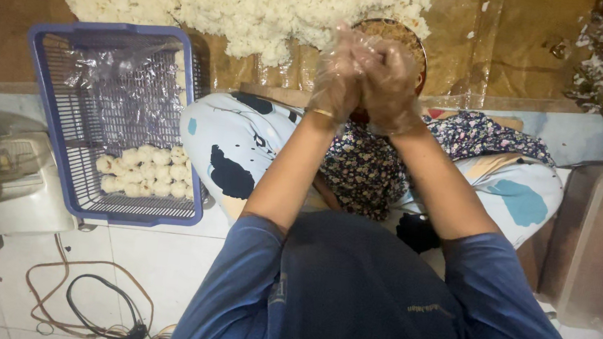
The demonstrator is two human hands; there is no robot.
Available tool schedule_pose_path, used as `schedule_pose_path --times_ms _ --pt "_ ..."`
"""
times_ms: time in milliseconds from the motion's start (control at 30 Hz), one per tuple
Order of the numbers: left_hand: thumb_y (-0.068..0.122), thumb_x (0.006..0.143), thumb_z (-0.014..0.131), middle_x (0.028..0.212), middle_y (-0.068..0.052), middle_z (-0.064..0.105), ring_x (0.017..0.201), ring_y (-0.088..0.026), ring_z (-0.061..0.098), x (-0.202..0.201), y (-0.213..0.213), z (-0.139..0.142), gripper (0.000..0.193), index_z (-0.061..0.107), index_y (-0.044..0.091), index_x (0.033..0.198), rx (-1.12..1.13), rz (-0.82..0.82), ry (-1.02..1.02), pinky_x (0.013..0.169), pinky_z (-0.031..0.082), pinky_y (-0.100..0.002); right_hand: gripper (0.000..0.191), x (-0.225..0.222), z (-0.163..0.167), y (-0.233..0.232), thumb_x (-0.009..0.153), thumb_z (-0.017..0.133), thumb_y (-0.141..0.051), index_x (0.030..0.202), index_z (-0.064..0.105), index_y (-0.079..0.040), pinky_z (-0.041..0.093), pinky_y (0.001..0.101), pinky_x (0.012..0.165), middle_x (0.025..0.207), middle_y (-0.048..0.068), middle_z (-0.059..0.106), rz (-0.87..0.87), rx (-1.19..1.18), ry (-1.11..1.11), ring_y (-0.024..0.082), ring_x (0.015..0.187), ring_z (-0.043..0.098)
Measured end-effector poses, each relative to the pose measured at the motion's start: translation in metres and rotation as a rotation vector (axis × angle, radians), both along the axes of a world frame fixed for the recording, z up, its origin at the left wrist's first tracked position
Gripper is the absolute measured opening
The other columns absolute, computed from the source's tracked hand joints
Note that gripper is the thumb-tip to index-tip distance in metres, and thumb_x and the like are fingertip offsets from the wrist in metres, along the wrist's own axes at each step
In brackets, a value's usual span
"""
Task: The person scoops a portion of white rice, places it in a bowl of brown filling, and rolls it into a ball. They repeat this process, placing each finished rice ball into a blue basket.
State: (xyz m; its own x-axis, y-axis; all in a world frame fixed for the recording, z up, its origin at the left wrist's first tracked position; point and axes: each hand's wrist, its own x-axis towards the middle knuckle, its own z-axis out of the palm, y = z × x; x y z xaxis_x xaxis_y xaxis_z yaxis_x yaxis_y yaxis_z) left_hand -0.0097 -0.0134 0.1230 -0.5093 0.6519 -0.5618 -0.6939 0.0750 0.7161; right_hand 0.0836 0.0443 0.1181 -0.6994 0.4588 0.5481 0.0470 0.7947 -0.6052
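Our left hand (337,75) and right hand (388,83), both in clear plastic gloves, were pressed together with fingers curled shut; whether they enclosed anything we could not tell. Just beyond the fingertips lay the heap of white rice (243,3), and a round bowl (405,34) sat directly behind them. Well left of the fingers, the blue basket (42,99) held rows of white balls (145,171).
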Motion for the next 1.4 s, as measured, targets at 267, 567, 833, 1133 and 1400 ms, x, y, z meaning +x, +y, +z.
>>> schedule_pose_path --times_ms 267,567,833,1133,1400 --pt "0.065 0.104 0.017 0.139 -0.024 0.059 0.131 -0.036 0.056 -0.007 0.005 0.005 0.08 0.058 0.009 0.144 -0.162 -0.459 0.769 0.111 0.044 -0.04 0.029 -0.017 -0.01 0.012 0.114 0.042 -0.025 0.098 0.064 -0.013 0.057 0.027 0.059 0.075 0.007 0.066 0.071 -0.229 0.186 0.014 0.07 0.067" --pt "0.06 0.098 0.047 0.115 -0.014 0.067 0.102 -0.024 0.065 -0.002 0.012 -0.022 0.062 0.068 0.008 0.123 -0.176 -0.127 0.006 0.082 0.055 -0.042 0.032 -0.009 -0.037 0.028 0.116 0.043 -0.026 0.124 0.067 -0.007 0.057 0.0249 0.061 0.099 0.01 0.074 -0.008 -0.553 0.025 0.014 0.076 0.069" --pt "0.042 0.106 0.043 0.134 -0.019 0.064 0.125 -0.03 0.058 -0.02 0.014 -0.055 0.051 0.065 0.0 0.124 0.081 0.01 -0.009 0.103 0.049 -0.042 0.019 -0.012 0.013 0.011 0.114 0.055 -0.012 0.127 0.068 -0.008 0.063 0.0314 0.077 0.113 0.009 0.076 -0.032 0.066 -0.061 0.018 0.095 0.074" --pt "0.033 0.104 0.05 0.126 -0.014 0.072 0.12 -0.029 0.062 -0.029 0.021 -0.112 0.04 0.071 0.004 0.122 -0.149 -0.257 0.682 0.107 0.047 -0.035 0.005 -0.009 0.016 0.012 0.101 0.067 -0.006 0.101 0.072 -0.007 0.06 0.0343 0.067 0.091 0.011 0.073 -0.042 0.132 -0.208 0.023 0.081 0.072" --pt "0.039 0.092 0.064 0.125 -0.005 0.065 0.097 -0.019 0.067 -0.011 0.016 -0.03 0.048 0.062 0.011 0.131 -0.303 -0.007 -0.055 0.081 0.057 -0.032 0.01 -0.006 0.008 0.043 0.103 0.065 -0.004 0.095 0.071 -0.006 0.057 0.0353 0.064 0.082 0.01 0.072 0.026 0.067 -0.526 0.022 0.075 0.069"
